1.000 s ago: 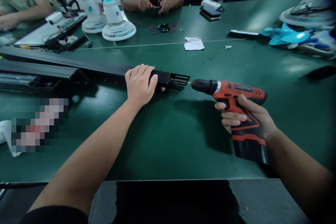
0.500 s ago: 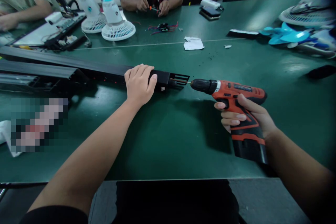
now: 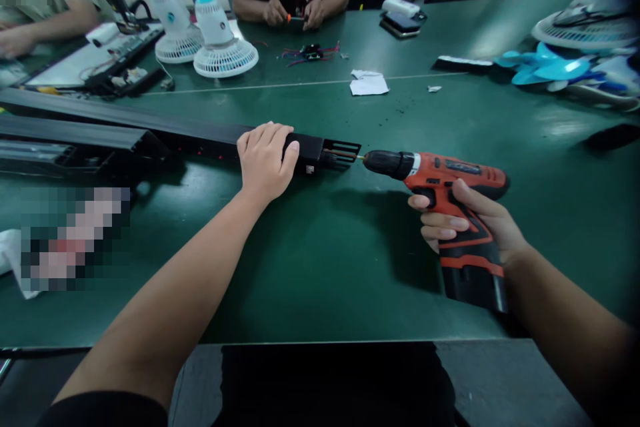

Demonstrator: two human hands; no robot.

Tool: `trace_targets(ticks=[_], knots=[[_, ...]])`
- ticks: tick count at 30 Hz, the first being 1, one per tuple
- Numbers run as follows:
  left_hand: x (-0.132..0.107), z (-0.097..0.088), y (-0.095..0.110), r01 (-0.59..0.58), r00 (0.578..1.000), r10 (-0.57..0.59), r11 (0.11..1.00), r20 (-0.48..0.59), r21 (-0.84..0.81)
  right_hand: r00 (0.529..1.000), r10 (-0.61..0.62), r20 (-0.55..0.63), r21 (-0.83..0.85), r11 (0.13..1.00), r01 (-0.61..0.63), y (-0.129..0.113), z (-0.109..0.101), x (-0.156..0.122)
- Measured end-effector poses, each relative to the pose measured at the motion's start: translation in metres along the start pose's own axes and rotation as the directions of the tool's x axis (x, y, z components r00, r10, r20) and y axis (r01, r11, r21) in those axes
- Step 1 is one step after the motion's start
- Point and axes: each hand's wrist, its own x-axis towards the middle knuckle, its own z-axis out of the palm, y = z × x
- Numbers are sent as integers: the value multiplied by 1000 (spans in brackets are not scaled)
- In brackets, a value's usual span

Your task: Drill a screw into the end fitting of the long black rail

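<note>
A long black rectangular housing (image 3: 210, 135) lies across the table, and my left hand (image 3: 267, 161) is wrapped over it near its right end. From that end sticks out a slotted black piece (image 3: 343, 152). My right hand (image 3: 470, 220) grips an orange and black cordless drill (image 3: 450, 177) by its handle, with a finger at the trigger. The drill points left, and its thin bit reaches into the slotted end. Whether the bit touches a screw inside cannot be made out.
More black profiles (image 3: 75, 130) lie at the left. Beyond are two white fans (image 3: 220, 33), a circuit board with wires (image 3: 313, 52), white paper (image 3: 369, 83) and blue fan blades (image 3: 545, 65). Across the green table (image 3: 300, 267) a co-worker's hands (image 3: 295, 13) hold a small screwdriver.
My hands, the housing and the drill stay almost in place. Across the table, the co-worker's hands have shifted slightly with the screwdriver.
</note>
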Motion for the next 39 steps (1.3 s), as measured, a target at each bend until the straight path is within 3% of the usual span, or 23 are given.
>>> trace_targets(ticks=[16, 39], knots=[[0, 1, 2, 1, 1000, -1, 1000, -9, -3, 997, -54, -46, -43, 998, 52, -1, 8, -1], [0, 2, 1, -5, 1000, 5, 1000, -11, 4, 999, -21, -27, -14, 1000, 20, 0, 5, -1]])
